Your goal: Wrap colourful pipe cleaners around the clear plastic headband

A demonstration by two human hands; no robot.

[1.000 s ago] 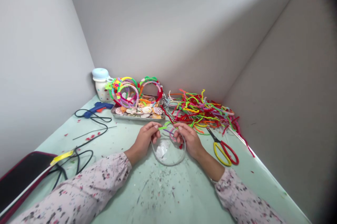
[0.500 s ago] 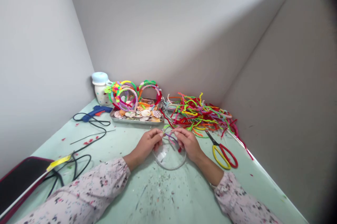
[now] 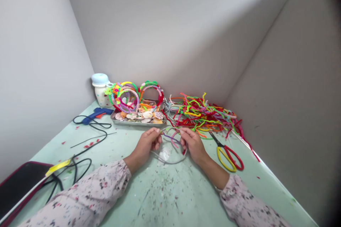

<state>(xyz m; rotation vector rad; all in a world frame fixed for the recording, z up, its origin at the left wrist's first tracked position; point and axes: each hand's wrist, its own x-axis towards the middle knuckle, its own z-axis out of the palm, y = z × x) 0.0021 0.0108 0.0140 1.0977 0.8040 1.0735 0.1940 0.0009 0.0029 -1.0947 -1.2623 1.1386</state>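
Between my two hands is a thin grey wire ring (image 3: pixel 170 163), held just above the table. My left hand (image 3: pixel 147 144) pinches its upper left side, where the end of a purple pipe cleaner (image 3: pixel 170 137) also meets my fingers. With closed fingers my right hand (image 3: pixel 193 143) grips the ring's upper right side. A short pink pipe cleaner (image 3: pixel 173 141) hangs in the ring close to my right fingertips, and a bit of red shows under that hand. How the pipe cleaners join the ring is too small to tell.
Behind my hands a metal tray (image 3: pixel 138 124) holds shells and colourful fuzzy hoops (image 3: pixel 151 85). A pile of pipe cleaners (image 3: pixel 207 113) lies right of it, with scissors (image 3: pixel 230 157) nearby. At left are a blue glue gun (image 3: pixel 93 115), black cable (image 3: pixel 87 149), a lidded cup (image 3: pixel 102 92) and a dark tablet-like slab (image 3: pixel 21 179).
My hands have moved slightly apart, and the ring has tilted, its lower edge now higher. More of the purple pipe cleaner shows between them.
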